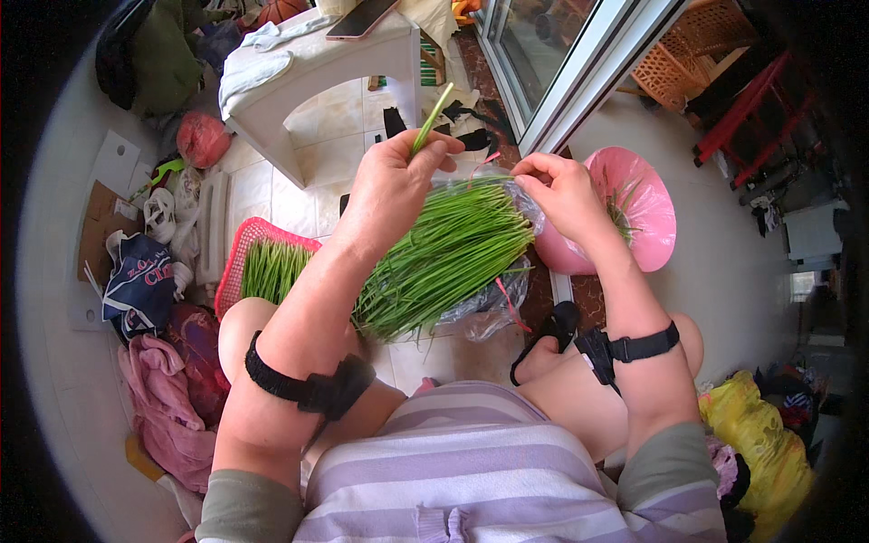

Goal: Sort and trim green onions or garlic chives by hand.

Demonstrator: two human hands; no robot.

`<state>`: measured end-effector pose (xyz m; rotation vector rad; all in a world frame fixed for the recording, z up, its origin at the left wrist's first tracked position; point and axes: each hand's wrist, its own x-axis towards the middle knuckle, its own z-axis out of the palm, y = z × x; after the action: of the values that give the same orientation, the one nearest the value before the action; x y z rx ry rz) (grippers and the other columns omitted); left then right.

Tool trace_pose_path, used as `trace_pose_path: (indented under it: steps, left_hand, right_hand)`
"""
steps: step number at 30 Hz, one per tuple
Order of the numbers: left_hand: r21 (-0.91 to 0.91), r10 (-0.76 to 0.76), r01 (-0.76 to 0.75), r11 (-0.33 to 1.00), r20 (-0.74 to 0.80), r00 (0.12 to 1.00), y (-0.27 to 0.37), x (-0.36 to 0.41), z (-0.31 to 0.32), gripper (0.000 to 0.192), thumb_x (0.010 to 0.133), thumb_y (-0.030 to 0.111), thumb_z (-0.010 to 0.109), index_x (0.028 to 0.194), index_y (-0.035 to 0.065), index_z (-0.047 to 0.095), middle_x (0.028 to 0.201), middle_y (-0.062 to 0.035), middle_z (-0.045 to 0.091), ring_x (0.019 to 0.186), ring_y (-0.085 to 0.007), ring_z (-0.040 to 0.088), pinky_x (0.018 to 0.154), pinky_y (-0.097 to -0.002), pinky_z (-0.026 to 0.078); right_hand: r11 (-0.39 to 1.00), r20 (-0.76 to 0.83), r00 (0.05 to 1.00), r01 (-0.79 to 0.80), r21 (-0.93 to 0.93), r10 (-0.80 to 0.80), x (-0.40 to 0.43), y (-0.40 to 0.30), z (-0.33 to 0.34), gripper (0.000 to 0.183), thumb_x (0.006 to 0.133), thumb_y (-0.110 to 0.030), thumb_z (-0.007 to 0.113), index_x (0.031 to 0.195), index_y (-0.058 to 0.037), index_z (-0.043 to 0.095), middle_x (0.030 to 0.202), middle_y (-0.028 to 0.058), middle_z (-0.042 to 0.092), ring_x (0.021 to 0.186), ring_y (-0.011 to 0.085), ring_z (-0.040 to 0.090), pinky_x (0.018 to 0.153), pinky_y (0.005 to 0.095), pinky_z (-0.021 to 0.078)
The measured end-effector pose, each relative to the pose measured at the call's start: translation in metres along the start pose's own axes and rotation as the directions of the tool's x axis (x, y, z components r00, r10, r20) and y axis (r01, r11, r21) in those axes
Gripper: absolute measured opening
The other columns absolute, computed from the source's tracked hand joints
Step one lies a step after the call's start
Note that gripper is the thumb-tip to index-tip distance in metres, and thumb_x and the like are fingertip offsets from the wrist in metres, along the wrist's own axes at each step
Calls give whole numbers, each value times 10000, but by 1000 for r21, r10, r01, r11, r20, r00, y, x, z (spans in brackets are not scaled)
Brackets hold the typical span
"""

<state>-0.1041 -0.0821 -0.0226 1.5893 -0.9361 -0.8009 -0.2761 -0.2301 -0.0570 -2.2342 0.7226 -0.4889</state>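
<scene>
My left hand grips a few green chive stalks, their pale ends pointing up and away from me. Lower and to the right, my right hand has thumb and forefinger pinched at the tip of a chive along the pile's far edge. The large pile of chives lies between my knees on clear plastic film, pale ends to the right. Beside my left forearm, a pink plastic basket holds more chives in a dense bunch. A pink basin with plant scraps stands behind my right wrist.
A white stool ahead carries cloths and a phone. A sliding glass door frame and its floor track are at right. Bags and a cardboard box line the left wall; a yellow bag sits at lower right.
</scene>
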Motion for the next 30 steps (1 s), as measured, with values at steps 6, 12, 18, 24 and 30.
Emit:
trace_pose_path:
  steps: [6, 12, 18, 24, 30]
  left_hand:
    - [93, 40, -46, 995, 60, 997, -1, 7, 8, 252, 956, 220, 491, 1039, 45, 652, 830, 15, 617, 708, -61, 462, 647, -213, 381]
    - [-4, 13, -13, 1000, -13, 1000, 6, 6, -6, 249, 959, 226, 473, 1056, 78, 648, 848, 29, 618, 622, -20, 396, 520, -166, 313]
    - [-123, 3, -19, 992, -128, 992, 12, 7, -11, 231, 945, 236, 486, 1031, 93, 646, 838, 41, 619, 595, -17, 382, 491, -162, 283]
    - [-113, -18, 3, 994, -135, 991, 9, 4, -19, 231, 937, 235, 497, 1035, 85, 643, 837, 35, 615, 586, -13, 368, 485, -163, 268]
    - [-135, 0, -16, 991, -115, 993, 11, 5, -18, 244, 944, 244, 486, 1037, 83, 643, 835, 37, 607, 608, -21, 391, 502, -168, 287]
  right_hand:
    - [987, 22, 998, -54, 150, 51, -14, -15, -16, 158, 817, -146, 617, 883, -4, 638, 723, 90, 642, 656, 132, 598, 642, 281, 473]
    - [985, -38, 999, 4, 171, 3, -16, -22, -28, 141, 814, -118, 623, 877, 7, 640, 737, 61, 652, 665, 90, 585, 640, 241, 467]
    - [969, -82, 994, -55, 242, 77, -19, -19, -46, 142, 824, -119, 627, 876, 11, 643, 748, 35, 646, 698, 66, 568, 657, 229, 461]
    - [979, -133, 990, -8, 204, 36, -14, -13, -50, 152, 828, -133, 639, 875, 11, 643, 743, 10, 635, 702, 67, 555, 651, 234, 453]
    - [953, -128, 990, -14, 303, 56, -14, -10, -53, 132, 835, -113, 632, 855, 17, 634, 755, -19, 612, 715, 48, 532, 653, 204, 433]
